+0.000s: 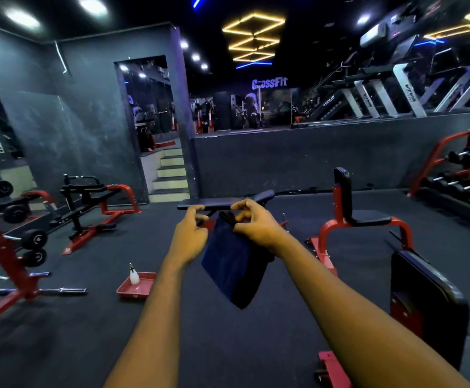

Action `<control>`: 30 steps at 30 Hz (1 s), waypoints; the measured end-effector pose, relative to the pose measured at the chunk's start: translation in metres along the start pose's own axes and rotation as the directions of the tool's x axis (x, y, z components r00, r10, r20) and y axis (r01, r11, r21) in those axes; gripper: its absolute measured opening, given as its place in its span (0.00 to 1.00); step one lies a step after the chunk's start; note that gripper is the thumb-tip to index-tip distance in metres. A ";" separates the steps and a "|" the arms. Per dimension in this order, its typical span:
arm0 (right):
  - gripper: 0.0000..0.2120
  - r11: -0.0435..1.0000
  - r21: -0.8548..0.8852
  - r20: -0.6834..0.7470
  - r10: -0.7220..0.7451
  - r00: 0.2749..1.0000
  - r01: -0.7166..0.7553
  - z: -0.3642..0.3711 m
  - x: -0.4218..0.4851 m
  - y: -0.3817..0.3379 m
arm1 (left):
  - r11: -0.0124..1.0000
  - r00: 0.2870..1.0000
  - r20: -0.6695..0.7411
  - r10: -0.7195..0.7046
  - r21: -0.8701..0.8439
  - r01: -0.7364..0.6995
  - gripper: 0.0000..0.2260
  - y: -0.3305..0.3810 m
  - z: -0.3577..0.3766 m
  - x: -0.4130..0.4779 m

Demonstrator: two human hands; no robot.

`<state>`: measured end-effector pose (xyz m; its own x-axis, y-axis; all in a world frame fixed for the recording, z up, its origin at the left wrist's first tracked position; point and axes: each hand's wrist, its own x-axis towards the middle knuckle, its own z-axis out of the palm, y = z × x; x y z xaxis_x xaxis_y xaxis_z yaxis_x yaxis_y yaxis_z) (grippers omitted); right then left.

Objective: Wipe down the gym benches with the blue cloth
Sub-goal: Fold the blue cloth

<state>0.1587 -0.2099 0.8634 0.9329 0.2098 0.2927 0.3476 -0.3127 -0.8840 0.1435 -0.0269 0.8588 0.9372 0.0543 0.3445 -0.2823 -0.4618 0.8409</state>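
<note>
A dark blue cloth [229,264] hangs folded in the air in front of me. My right hand [252,224] pinches its top edge between thumb and fingers. My left hand [190,233] is at the cloth's left top corner, fingers curled on it. Behind the hands stands a flat black bench [200,204] with its far end raised. To the right stands a red-framed seat with an upright black back pad [346,191]. Another black pad [421,287] on a red frame is close at my right.
A red tray [141,292] with a white spray bottle [134,275] lies on the dark floor at the left. A red barbell rack [7,256] fills the far left, a dumbbell rack [460,177] the far right. Steps [171,175] rise behind.
</note>
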 end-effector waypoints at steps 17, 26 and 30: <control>0.25 0.951 -0.302 0.247 0.138 0.959 -0.059 0.064 0.043 0.006 | 0.919 0.913 0.399 0.085 0.324 -0.227 0.06 -0.050 -0.082 0.041; 0.08 0.998 0.021 0.034 0.058 0.998 -0.059 0.151 0.095 0.021 | 0.973 0.953 0.297 -0.052 0.228 -0.018 0.18 -0.123 -0.140 0.074; 0.09 0.976 0.076 -0.011 0.207 0.978 -0.206 0.158 0.129 0.043 | 0.983 0.973 0.230 -0.028 0.183 -0.015 0.06 -0.159 -0.144 0.090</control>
<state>0.2789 -0.0500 0.8055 0.9856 0.1306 0.1070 0.1400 -0.2778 -0.9504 0.2431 0.1794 0.8163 0.9668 -0.1377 0.2152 -0.2537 -0.6170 0.7450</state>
